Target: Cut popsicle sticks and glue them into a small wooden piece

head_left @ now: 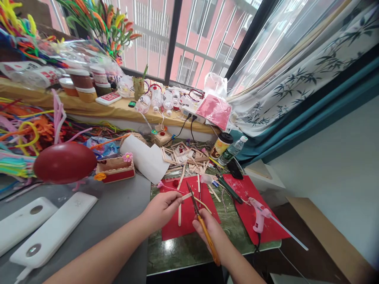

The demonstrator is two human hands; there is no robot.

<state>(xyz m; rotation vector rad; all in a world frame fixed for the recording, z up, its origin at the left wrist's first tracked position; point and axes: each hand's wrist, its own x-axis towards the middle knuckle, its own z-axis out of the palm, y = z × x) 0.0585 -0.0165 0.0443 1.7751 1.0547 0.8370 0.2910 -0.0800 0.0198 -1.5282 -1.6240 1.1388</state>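
Observation:
My left hand [166,205] pinches a wooden craft stick [187,196] between thumb and fingers. The stick's free end reaches the dark blades of a pair of scissors [204,225]. My right hand [211,232] is wrapped round their long orange handles, with the blades pointing away from me. Whether the blades touch the stick, I cannot tell. Beneath both hands lies a red sheet [171,232] on the green marbled table [183,256]. Another craft stick [179,215] rests on that sheet, just below the left fingertips.
A pink glue gun [259,215] lies on a second red sheet [242,185] at right. Farther back are a pile of craft sticks [189,156], a lidded cup [221,145] and a water bottle [233,150]. A decorated box [115,169] and a dark red balloon [65,162] are at left.

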